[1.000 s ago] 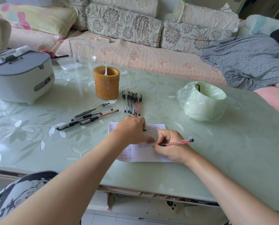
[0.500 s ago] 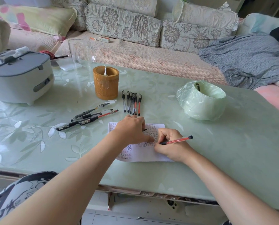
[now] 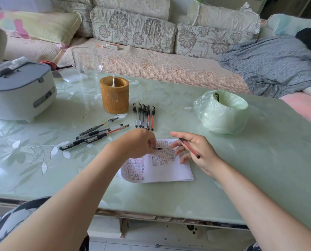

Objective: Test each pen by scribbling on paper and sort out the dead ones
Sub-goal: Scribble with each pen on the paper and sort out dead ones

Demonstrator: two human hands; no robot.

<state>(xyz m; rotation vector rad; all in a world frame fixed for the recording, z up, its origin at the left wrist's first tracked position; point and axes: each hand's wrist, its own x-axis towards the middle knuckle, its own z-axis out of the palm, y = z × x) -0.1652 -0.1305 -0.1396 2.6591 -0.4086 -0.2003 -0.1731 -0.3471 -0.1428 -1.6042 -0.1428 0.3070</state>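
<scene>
Pinching a small black pen cap, left hand sits over scribbled white paper sheet; right hand grips slim red pen.

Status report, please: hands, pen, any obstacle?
Left hand pinches black cap over paper. Right hand holds red pen, not writing. Nothing in the way.

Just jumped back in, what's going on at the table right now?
A person is testing pens. The right hand holds a red pen just above the scribbled paper; the left hand pinches a small dark piece, probably its cap. A row of pens lies by the bamboo holder, and a looser bunch lies further left. Which pile is the dead one, I cannot tell.
</scene>
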